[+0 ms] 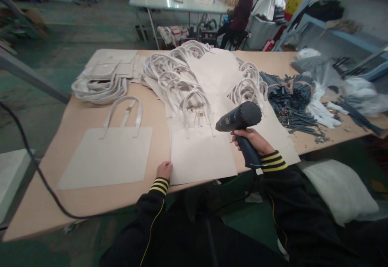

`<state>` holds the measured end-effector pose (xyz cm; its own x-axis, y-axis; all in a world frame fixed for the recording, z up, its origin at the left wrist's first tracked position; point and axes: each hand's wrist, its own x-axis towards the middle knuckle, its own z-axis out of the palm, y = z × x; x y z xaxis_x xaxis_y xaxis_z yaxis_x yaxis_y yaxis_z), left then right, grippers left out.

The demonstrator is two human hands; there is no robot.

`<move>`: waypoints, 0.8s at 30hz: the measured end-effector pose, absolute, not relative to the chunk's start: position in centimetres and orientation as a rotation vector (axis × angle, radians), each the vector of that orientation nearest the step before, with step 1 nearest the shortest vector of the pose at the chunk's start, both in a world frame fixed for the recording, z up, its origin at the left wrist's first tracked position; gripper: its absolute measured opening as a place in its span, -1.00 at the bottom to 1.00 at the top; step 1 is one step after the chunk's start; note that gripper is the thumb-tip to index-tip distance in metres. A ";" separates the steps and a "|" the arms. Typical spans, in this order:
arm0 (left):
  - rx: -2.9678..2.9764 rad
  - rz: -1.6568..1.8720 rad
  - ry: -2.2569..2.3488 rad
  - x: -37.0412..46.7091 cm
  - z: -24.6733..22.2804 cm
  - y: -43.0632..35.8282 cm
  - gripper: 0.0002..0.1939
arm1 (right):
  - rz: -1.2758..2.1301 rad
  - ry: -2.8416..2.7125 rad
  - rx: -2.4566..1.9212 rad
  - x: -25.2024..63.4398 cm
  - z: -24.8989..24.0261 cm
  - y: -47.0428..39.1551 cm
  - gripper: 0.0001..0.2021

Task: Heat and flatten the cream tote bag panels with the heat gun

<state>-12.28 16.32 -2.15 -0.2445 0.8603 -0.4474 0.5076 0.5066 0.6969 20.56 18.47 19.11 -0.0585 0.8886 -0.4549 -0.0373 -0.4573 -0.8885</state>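
This is a bag-making workshop. A long worktable [91, 202] carries a stack of pale tote bags [188, 81] with looped handles toward twelve o'clock, and a heap of dark straps [291, 101] at two o'clock. A second table [169, 1] stands at twelve o'clock, where a seated person [241, 12] works. Metal shelving [339, 32] at two o'clock holds more material, above a bare concrete floor [75, 28].

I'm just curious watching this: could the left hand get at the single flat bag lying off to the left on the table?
Probably yes. The left hand rests on the near bag's edge, and only bare table lies between it and the single bag.
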 end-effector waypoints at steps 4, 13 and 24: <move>0.969 0.565 1.832 -12.3 -1.7 15.1 -0.78 | 1.608 -0.927 -1.491 19.1 18.8 17.8 -0.87; 0.648 0.612 1.577 -13.4 -1.4 16.4 -0.71 | 2.068 -0.937 -1.368 12.2 18.5 7.4 -0.75; 0.702 0.555 1.496 -13.2 0.0 18.4 -0.73 | 2.069 -0.775 -1.356 7.9 16.0 0.5 -0.73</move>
